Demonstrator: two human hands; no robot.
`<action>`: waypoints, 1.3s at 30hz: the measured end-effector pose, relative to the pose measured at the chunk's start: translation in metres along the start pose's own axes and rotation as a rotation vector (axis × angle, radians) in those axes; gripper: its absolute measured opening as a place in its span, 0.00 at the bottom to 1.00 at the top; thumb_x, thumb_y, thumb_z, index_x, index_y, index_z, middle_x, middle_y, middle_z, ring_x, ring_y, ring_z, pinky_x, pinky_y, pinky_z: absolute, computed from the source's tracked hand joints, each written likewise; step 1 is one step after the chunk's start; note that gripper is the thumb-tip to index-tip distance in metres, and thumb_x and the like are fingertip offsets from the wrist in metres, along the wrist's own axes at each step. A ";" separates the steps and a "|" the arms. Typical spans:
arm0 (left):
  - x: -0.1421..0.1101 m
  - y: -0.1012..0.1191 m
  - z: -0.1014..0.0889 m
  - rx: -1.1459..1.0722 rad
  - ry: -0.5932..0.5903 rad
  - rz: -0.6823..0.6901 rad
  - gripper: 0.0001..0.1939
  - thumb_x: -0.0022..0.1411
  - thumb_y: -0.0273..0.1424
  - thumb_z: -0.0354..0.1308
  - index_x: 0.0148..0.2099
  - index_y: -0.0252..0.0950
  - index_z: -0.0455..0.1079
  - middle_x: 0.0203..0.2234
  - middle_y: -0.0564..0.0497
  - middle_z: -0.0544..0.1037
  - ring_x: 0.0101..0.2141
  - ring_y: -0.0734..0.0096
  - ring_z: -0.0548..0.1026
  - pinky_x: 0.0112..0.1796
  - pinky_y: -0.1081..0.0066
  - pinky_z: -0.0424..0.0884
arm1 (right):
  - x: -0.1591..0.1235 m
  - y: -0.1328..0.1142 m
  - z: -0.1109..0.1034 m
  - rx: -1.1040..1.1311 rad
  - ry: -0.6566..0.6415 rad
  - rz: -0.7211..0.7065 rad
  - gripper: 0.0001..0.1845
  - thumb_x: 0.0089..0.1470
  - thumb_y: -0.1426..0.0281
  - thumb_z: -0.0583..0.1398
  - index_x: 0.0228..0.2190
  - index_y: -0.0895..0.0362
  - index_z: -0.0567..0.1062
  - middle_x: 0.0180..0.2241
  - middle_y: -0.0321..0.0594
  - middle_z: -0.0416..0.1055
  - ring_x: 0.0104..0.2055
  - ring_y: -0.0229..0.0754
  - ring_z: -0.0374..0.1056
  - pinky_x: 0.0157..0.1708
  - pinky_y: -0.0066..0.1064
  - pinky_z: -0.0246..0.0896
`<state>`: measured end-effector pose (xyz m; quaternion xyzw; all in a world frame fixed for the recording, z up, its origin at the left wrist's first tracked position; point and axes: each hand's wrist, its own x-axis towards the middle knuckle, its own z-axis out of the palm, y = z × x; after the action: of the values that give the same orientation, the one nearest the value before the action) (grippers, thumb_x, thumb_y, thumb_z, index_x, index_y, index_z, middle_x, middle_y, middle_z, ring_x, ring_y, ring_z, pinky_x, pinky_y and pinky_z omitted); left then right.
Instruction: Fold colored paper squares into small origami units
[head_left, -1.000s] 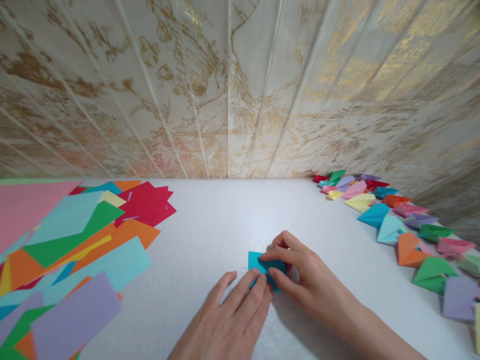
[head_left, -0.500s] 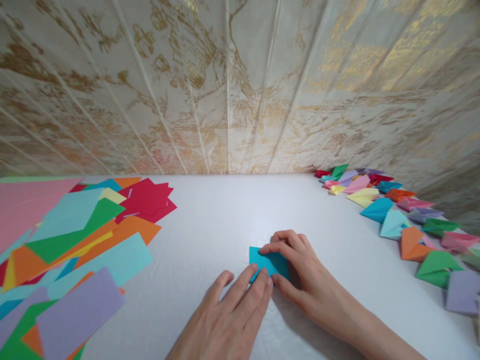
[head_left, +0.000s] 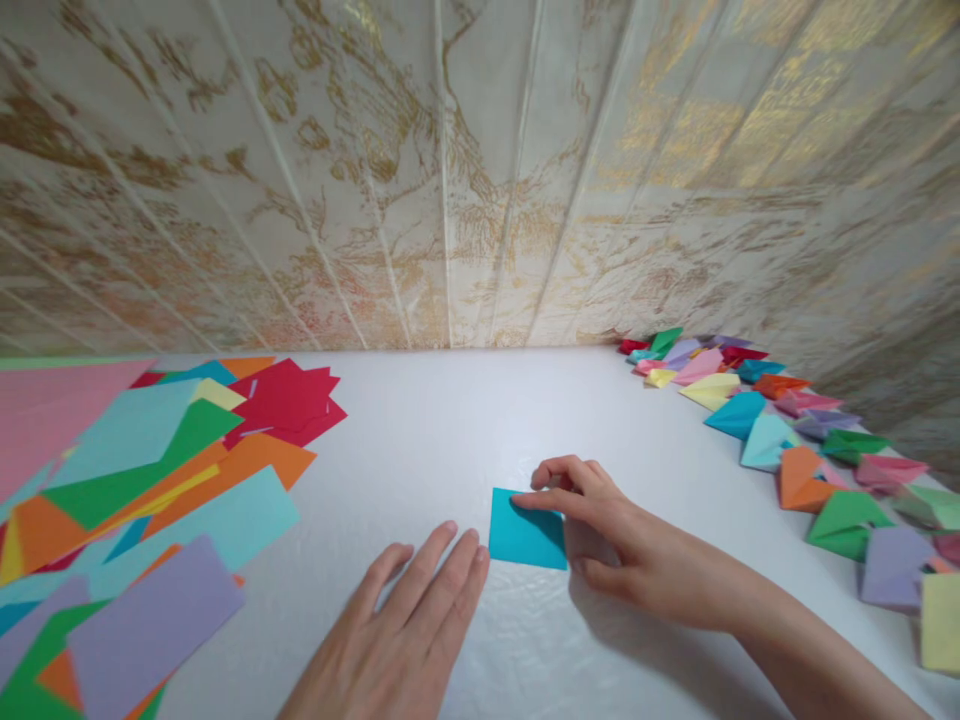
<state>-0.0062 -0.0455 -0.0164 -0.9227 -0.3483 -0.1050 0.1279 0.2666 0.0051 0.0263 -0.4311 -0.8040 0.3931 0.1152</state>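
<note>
A small blue sheet of paper [head_left: 526, 538], roughly rectangular, lies flat on the white table in front of me. My right hand [head_left: 611, 525] rests the tip of its index finger on the paper's upper part. Its thumb is apart from that finger, near the paper's lower right corner, and the other fingers are partly curled. To the left of the paper, my left hand [head_left: 420, 615] lies palm down on the table with its fingers stretched out. The fingertips are close to the paper's left edge; whether they touch it I cannot tell.
Loose coloured paper sheets [head_left: 154, 625] overlap in a pile on the left, with red paper [head_left: 281, 405] at its far end. Several folded paper shapes [head_left: 851, 525] run in rows along the right side. A gold-patterned panelled wall [head_left: 420, 200] stands behind the white table [head_left: 420, 440].
My left hand has slid off the blue paper to the left and lies beside it. My right thumb has come off the paper, while the index finger stays on it. The view has shifted slightly.
</note>
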 end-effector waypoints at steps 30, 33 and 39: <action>0.072 0.021 0.000 -0.302 -0.114 -0.210 0.10 0.64 0.31 0.59 0.46 0.33 0.70 0.40 0.44 0.75 0.41 0.52 0.72 0.42 0.50 0.73 | -0.001 -0.011 0.001 -0.001 -0.011 0.034 0.39 0.48 0.85 0.62 0.60 0.49 0.68 0.50 0.41 0.63 0.55 0.47 0.60 0.60 0.41 0.56; 0.073 0.022 0.000 -0.260 -0.070 -0.172 0.07 0.64 0.28 0.57 0.44 0.33 0.71 0.38 0.44 0.76 0.39 0.52 0.73 0.40 0.50 0.74 | -0.001 -0.011 0.002 -0.019 0.014 0.003 0.39 0.49 0.85 0.62 0.59 0.48 0.68 0.49 0.41 0.64 0.53 0.46 0.62 0.58 0.41 0.59; 0.067 0.011 -0.008 -0.353 -0.058 -0.150 0.09 0.67 0.24 0.51 0.39 0.35 0.73 0.35 0.47 0.77 0.35 0.56 0.74 0.35 0.55 0.74 | 0.008 -0.001 0.015 -0.209 0.176 -0.199 0.17 0.57 0.79 0.63 0.46 0.51 0.79 0.46 0.44 0.69 0.48 0.48 0.62 0.50 0.43 0.62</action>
<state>0.0496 -0.0145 0.0080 -0.9050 -0.3956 -0.1471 -0.0542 0.2535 0.0029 0.0153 -0.3915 -0.8661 0.2547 0.1779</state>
